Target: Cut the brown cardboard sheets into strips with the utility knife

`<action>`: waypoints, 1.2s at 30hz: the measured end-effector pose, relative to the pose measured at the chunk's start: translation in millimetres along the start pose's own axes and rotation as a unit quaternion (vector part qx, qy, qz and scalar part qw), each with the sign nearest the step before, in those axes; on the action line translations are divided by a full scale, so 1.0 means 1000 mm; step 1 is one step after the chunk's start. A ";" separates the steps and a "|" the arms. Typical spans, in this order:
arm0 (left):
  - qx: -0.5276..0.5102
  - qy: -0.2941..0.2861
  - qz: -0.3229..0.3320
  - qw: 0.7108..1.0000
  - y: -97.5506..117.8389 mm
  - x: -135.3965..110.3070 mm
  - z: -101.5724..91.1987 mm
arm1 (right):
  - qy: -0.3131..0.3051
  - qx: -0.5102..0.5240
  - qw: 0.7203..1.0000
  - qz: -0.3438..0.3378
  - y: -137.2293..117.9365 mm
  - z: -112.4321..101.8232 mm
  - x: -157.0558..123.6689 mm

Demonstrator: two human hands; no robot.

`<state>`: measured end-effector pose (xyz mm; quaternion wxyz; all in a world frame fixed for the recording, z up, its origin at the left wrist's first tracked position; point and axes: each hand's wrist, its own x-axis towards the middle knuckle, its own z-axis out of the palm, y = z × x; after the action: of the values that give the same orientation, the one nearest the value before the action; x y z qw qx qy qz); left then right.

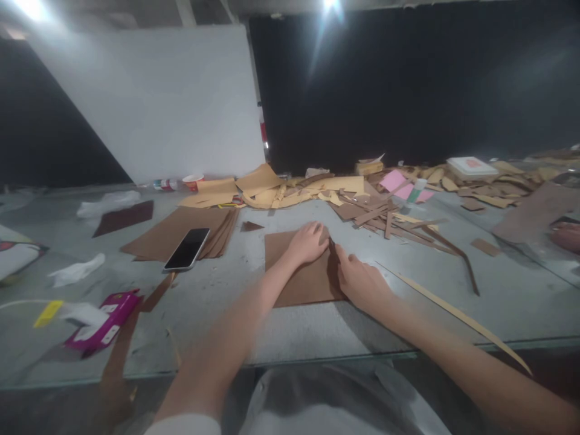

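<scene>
A brown sheet [308, 284], leather-like or card-like, lies flat on the grey tabletop in front of me. My left hand [310, 243] presses on its upper part, palm down, fingers stretched forward. At the sheet's right edge is my right hand [360, 278], its index finger pointing forward and the other fingers curled. A thin dark tool [332, 241] shows at its fingertips, close to the left fingers; its exact kind is too small and blurred to tell. My right hand partly covers the sheet's right edge.
A phone [187, 249] rests on stacked brown sheets [154, 232] to the left, behind a purple tissue pack [106, 320]. Brown strips [369, 214] and tan offcuts [281, 192] are heaped at the back. A long pale strip [457, 309] overhangs the table's front edge at right.
</scene>
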<state>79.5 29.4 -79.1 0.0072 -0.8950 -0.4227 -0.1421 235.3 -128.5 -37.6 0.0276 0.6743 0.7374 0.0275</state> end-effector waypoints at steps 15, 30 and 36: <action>-0.018 0.012 0.013 1.000 0.001 0.000 -0.006 | 0.018 -0.007 1.000 0.002 -0.010 0.000 0.032; -0.022 0.005 0.013 1.000 0.002 0.001 -0.008 | 0.015 -0.004 1.000 0.005 -0.007 -0.006 0.044; -0.026 0.008 0.009 1.000 0.002 0.001 -0.006 | 0.015 0.002 1.000 0.015 -0.009 -0.002 0.044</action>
<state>79.5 28.0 -72.7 -0.0114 -0.8973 -0.4110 -0.1606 222.2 -85.1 -36.7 0.0148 0.6849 0.7276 0.0364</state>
